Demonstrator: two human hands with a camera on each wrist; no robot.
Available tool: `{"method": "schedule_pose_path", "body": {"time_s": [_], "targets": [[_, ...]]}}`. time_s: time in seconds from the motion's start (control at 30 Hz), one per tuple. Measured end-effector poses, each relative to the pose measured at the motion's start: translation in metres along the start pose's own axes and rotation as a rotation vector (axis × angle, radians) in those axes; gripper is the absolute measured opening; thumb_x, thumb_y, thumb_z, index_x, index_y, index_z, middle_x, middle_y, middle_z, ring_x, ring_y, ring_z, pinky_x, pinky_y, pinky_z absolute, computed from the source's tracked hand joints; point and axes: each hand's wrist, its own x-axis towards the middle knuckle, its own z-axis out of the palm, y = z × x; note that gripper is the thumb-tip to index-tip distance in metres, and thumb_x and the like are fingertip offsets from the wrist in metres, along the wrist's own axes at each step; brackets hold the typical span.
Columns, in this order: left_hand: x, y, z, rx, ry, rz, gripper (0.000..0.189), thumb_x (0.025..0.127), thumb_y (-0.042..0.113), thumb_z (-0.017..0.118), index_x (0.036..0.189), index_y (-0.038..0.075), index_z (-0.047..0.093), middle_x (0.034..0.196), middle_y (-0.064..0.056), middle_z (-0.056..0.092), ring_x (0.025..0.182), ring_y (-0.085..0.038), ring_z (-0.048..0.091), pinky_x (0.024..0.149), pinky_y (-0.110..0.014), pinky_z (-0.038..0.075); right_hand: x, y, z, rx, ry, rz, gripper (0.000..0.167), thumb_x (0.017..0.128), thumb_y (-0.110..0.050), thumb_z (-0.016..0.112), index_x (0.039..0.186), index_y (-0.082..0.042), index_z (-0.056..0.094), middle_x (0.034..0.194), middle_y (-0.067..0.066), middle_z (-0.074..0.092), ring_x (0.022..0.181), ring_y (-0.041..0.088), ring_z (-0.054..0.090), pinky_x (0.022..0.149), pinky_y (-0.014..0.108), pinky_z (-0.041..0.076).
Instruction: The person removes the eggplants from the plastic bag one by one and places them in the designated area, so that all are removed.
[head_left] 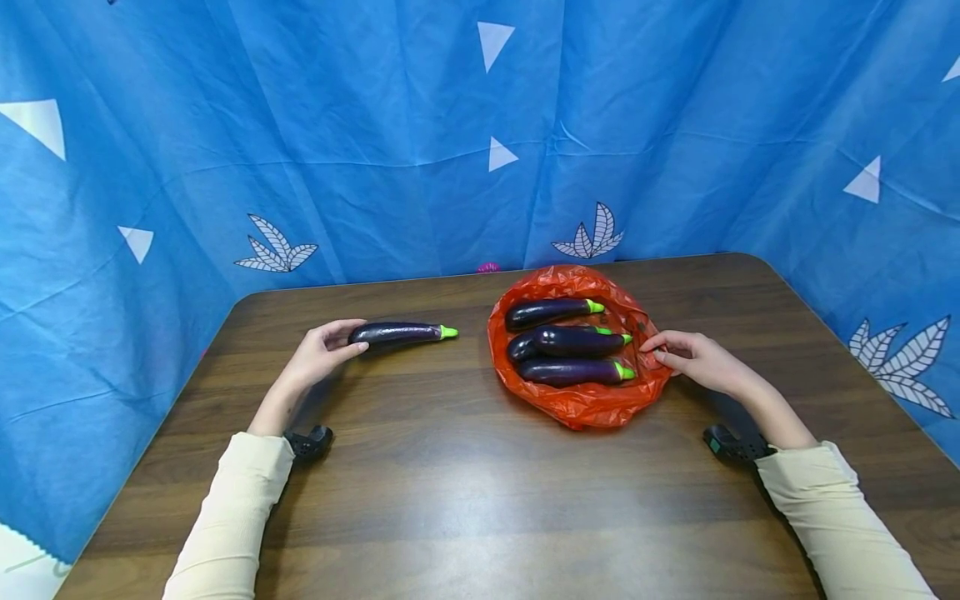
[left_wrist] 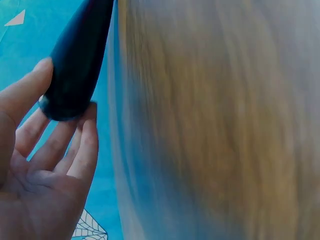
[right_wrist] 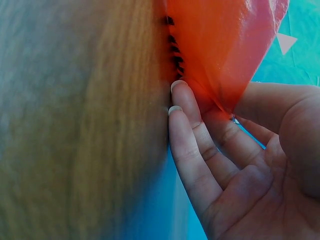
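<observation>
By its thick dark end, my left hand [head_left: 318, 354] holds a glossy purple eggplant [head_left: 397, 333], thumb on one side and fingers on the other. Its bright green stem points right, toward the bag. In the left wrist view the eggplant [left_wrist: 77, 65] shows its rounded end between thumb and fingertips. My right hand [head_left: 701, 360] pinches the right edge of a red plastic bag [head_left: 581, 410], which lies spread wide on the table. The right wrist view shows the bag's film [right_wrist: 220, 45] gathered between thumb and fingers. Several eggplants [head_left: 573, 372] lie inside the bag, stems to the right.
The brown wooden table [head_left: 465, 500] reaches back to a blue curtain [head_left: 420, 125] printed with white triangles and leaves. Black wrist cameras sit under both forearms, the left camera [head_left: 309, 443] and the right camera [head_left: 731, 443] close over the tabletop.
</observation>
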Motion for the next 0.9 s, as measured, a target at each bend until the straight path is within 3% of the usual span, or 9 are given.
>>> {"method": "schedule_pose_path", "body": {"time_s": [0.17, 0.33, 0.9], "targets": [[-0.0010, -0.0015, -0.0039, 0.029, -0.056, -0.044, 0.047, 0.088, 0.014, 0.067, 0.128, -0.005, 0.052, 0.123, -0.025, 0.053, 0.104, -0.031, 0.055, 0.075, -0.017, 0.046, 0.0001, -0.0002, -0.0004, -0.003, 0.007, 0.001, 0.020, 0.097, -0.005, 0.051, 0.113, 0.004, 0.059, 0.110, 0.022, 0.055, 0.081, 0.023, 0.052, 0.063, 0.031, 0.050], [0.0003, -0.0035, -0.0055, 0.055, -0.095, -0.047, 0.046, 0.088, 0.007, 0.065, 0.128, -0.009, 0.049, 0.122, -0.029, 0.052, 0.107, -0.038, 0.053, 0.075, -0.017, 0.045, 0.0004, 0.0003, -0.0005, 0.003, 0.005, 0.000, 0.020, 0.096, -0.004, 0.050, 0.113, 0.004, 0.059, 0.112, 0.023, 0.055, 0.082, 0.022, 0.053, 0.064, 0.031, 0.050], [-0.0019, -0.0074, -0.0043, 0.057, -0.121, -0.014, 0.051, 0.087, 0.015, 0.068, 0.130, -0.005, 0.049, 0.129, -0.023, 0.050, 0.113, -0.035, 0.051, 0.081, -0.017, 0.044, 0.0000, 0.0013, -0.0006, 0.023, 0.003, 0.007, 0.021, 0.097, -0.006, 0.051, 0.114, 0.004, 0.058, 0.110, 0.021, 0.055, 0.080, 0.021, 0.053, 0.064, 0.031, 0.050]]}}
